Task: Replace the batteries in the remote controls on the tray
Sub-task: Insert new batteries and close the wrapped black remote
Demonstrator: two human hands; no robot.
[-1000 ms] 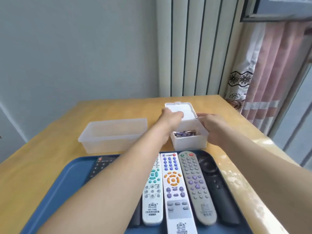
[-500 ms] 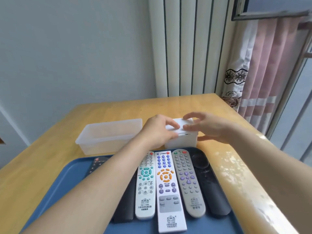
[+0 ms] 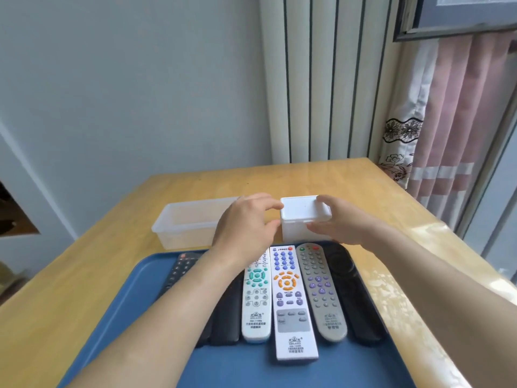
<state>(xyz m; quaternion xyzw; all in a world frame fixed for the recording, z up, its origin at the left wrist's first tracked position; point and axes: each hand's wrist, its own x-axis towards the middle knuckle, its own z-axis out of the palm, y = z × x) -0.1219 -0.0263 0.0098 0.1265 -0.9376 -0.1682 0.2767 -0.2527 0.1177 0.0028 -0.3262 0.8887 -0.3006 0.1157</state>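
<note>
Both grips are clamped on the small white box (image 3: 303, 219), which stands on the wooden surface (image 3: 84, 289) with its lid (image 3: 302, 208) lying flat on top. The left grip (image 3: 246, 222) is curled, its forefinger and thumb pinching the box's left edge at the level of the lid. The right grip (image 3: 342, 219) comes in from the other side: its fingers hook over the lid's right rim and its thumb presses the front wall just below.

Just beside the left grip, on its outer side and partly hidden behind it, sits a translucent plastic tub (image 3: 186, 222).

Below both grips, on the side towards the person, lies the blue tray (image 3: 145, 303), its far rim just beside the box. The remote controls lie on it side by side, lengthwise. Under the gap between the grips lie a white remote with teal buttons (image 3: 256, 301) and a longer white remote with an orange ring (image 3: 291, 303). Under the right grip lie a grey remote with purple buttons (image 3: 321, 292) and, beyond it, a black remote (image 3: 354, 298). More black remotes (image 3: 181, 268) lie under the left forearm, partly covered by it.

A pink curtain (image 3: 453, 121) hangs well off to the right of the right grip.
</note>
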